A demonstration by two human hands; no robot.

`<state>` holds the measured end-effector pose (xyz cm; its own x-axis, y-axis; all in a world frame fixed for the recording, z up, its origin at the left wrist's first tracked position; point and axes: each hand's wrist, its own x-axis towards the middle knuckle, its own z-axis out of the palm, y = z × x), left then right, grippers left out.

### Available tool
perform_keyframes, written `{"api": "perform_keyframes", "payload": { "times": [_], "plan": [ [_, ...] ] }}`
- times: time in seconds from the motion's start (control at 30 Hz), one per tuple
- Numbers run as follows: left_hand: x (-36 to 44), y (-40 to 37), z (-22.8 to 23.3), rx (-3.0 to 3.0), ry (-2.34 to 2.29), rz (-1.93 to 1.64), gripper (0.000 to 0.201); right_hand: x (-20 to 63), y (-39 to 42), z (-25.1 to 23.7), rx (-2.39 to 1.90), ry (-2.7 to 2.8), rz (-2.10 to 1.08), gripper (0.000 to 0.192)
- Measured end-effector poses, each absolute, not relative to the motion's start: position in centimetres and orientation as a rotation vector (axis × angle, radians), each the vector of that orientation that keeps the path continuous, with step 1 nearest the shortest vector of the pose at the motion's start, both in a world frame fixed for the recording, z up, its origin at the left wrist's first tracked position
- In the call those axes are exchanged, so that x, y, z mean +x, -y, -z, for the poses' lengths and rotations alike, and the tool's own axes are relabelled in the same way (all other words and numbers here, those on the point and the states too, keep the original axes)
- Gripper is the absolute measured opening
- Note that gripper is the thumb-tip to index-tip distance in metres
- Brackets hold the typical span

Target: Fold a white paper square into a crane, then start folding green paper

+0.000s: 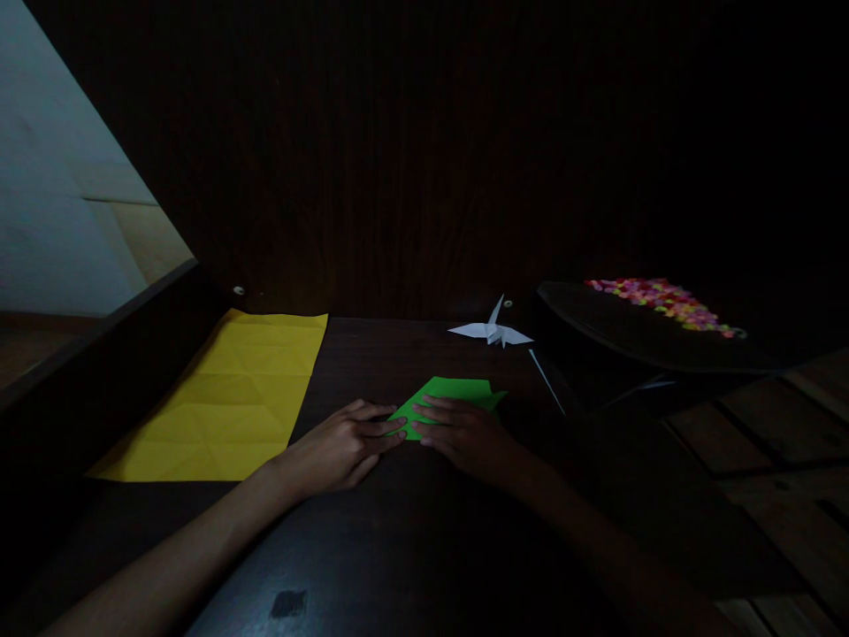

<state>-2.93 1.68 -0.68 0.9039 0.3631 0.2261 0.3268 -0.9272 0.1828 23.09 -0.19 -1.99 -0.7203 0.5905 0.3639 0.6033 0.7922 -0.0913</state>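
A folded piece of green paper (pixel 457 387) lies on the dark tabletop (pixel 398 531) in front of me. My left hand (pixel 355 442) rests at its left corner, fingers stretched out and pointing right, the tips touching the paper. Across the paper's lower middle lies my right hand (pixel 464 433), flat with its fingers extended to the left, covering part of the sheet. A small flap of the paper sticks out past its right end. Neither hand grips anything.
A large creased yellow sheet (pixel 245 398) lies at the left. Behind the green paper stands a white origami crane (pixel 492 331), with a thin white strip (pixel 547 382) to its right. A string of colourful flowers (pixel 663 301) rests on a dark shelf-like surface. A raised panel (pixel 364 159) stands behind.
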Motion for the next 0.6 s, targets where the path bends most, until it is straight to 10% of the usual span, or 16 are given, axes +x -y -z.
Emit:
{"api": "perform_keyframes", "payload": {
  "times": [0.6],
  "plan": [
    [-2.5, -1.0, -0.4, 3.036, -0.588, -0.341, 0.041, 22.9, 0.3, 1.7, -0.974, 2.572, -0.056, 0.022]
  ]
}}
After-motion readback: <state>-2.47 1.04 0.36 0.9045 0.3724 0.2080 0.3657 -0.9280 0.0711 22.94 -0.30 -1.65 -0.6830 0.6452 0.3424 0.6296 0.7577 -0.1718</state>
